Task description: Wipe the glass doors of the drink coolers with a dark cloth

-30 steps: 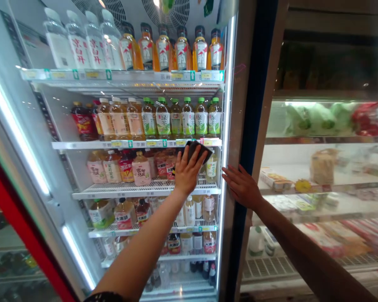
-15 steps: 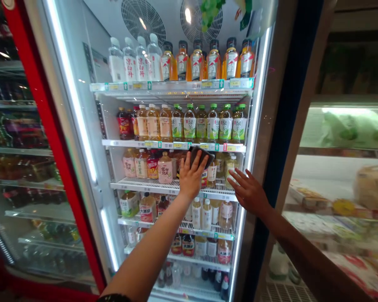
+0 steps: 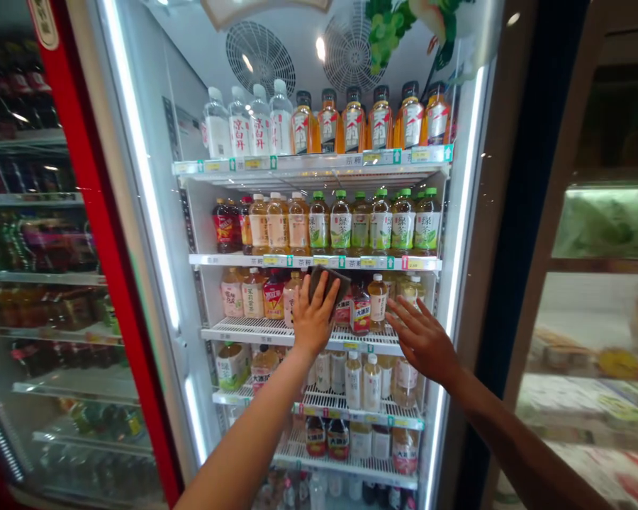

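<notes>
My left hand [image 3: 315,315] lies spread over a dark cloth [image 3: 329,287], pressing it flat against the glass door of a lit drinks cooler, in front of the third shelf. To its right, my right hand [image 3: 422,343] is raised with its fingers apart and nothing in it, at or close to the glass. Whether it touches the pane I cannot tell. Behind the glass, green-capped tea bottles [image 3: 381,223] stand above the hands, and a small white-labelled bottle [image 3: 377,303] shows between them.
Amber bottles [image 3: 381,120] and clear water bottles [image 3: 239,124] fill the top shelf. A red door frame [image 3: 93,234] of another cooler is at the left. At the right, past a dark pillar [image 3: 515,234], is an open chilled display with packed goods.
My left hand and the cloth have moved left and slightly down across the glass. The view has shifted, so the cooler appears further right and lower.
</notes>
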